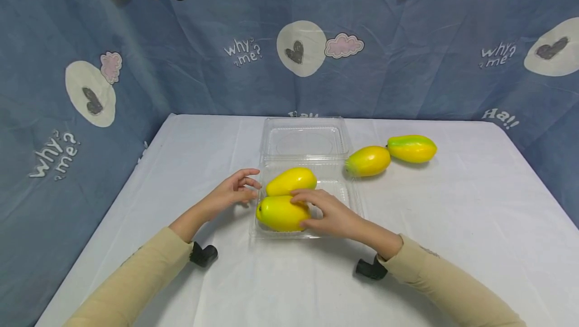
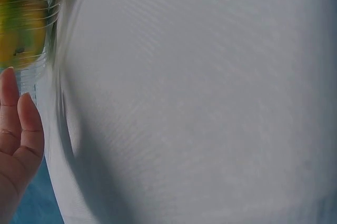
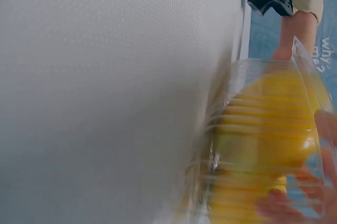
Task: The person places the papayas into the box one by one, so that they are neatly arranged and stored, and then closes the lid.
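Note:
A clear plastic clamshell box (image 1: 338, 194) lies with its lid folded back. Two yellow papayas, a far one (image 1: 289, 180) and a near one (image 1: 279, 214), rest side by side in its left half. My right hand (image 1: 333, 214) holds the right end of the near papaya, fingertips over its top and thumb at its lower side. The right wrist view shows yellow fruit (image 3: 274, 113) through the box's ribbed wall. Just off the box's left edge is my left hand (image 1: 235, 190), its fingers loosely bent around nothing. Part of that hand (image 2: 21, 139) appears in the left wrist view.
Right of the box are two more papayas, a nearer one (image 1: 370, 161) touching or almost touching the box's edge and a farther one (image 1: 412, 148) behind it. A white cloth (image 1: 452, 206) covers the table. Blue printed fabric (image 1: 253, 86) hangs around the back and sides.

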The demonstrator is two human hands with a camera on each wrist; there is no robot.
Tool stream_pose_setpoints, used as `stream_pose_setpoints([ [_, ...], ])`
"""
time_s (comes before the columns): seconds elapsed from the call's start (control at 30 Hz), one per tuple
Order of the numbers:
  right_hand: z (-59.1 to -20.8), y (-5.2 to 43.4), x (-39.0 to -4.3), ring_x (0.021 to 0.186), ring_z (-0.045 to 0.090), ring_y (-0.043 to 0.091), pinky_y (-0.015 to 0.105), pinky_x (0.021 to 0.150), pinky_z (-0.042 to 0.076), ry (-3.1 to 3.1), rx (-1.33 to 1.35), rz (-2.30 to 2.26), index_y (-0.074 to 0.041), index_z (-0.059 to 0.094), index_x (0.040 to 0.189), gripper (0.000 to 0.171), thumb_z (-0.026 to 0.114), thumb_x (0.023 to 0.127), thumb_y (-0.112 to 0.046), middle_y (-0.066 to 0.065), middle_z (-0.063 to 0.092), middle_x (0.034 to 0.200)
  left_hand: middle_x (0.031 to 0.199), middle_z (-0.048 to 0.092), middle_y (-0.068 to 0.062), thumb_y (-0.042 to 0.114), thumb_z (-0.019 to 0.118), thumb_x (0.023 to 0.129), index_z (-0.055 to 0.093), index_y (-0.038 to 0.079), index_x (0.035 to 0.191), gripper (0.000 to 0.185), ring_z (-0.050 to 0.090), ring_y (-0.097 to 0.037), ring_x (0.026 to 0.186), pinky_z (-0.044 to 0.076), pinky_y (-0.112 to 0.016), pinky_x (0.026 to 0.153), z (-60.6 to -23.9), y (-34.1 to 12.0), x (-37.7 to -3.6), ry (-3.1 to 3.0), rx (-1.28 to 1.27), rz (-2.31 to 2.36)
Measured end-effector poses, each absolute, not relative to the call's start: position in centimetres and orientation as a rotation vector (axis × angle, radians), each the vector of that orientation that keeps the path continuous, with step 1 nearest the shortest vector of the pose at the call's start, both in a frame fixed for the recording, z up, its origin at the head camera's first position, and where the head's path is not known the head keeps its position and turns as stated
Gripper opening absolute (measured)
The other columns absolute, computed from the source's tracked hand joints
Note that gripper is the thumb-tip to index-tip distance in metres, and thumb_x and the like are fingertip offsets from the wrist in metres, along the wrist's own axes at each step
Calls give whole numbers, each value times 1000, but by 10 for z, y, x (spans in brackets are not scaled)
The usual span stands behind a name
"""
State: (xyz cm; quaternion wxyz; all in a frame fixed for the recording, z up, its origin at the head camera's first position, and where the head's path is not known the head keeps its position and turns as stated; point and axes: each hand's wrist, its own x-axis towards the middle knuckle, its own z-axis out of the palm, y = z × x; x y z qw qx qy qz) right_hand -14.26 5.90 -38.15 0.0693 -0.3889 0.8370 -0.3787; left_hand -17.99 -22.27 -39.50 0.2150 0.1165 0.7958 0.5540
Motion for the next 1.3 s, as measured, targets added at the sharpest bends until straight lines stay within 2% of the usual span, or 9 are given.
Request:
stream_pose_setpoints([
  [0.53, -362, 90, -149, 124, 43, 31, 47, 101, 34, 2591, -1093, -1163, -1, 53, 124, 48, 70, 79, -9, 13, 50, 132, 124, 48, -21, 19, 56, 90, 27, 5, 140, 61, 54, -22, 95, 47, -32, 79, -394, -223, -178, 2207, 325, 1534],
  [0.83, -351, 124, -167, 123, 43, 32, 47, 97, 38, 2704, -963, -1171, -1, 49, 127, 48, 66, 83, -8, 16, 48, 132, 123, 48, -20, 19, 56, 90, 28, 5, 140, 60, 54, -21, 93, 47, -33, 79, -395, -223, -179, 2205, 336, 1541],
  [1.3, -352, 164, -203, 121, 41, 37, 53, 97, 37, 2794, -822, -1194, 3, 46, 128, 48, 63, 83, 0, 22, 45, 132, 123, 47, -21, 18, 56, 89, 27, 5, 140, 60, 54, -20, 92, 47, -33, 78, -395, -223, -179, 2196, 352, 1552],
])
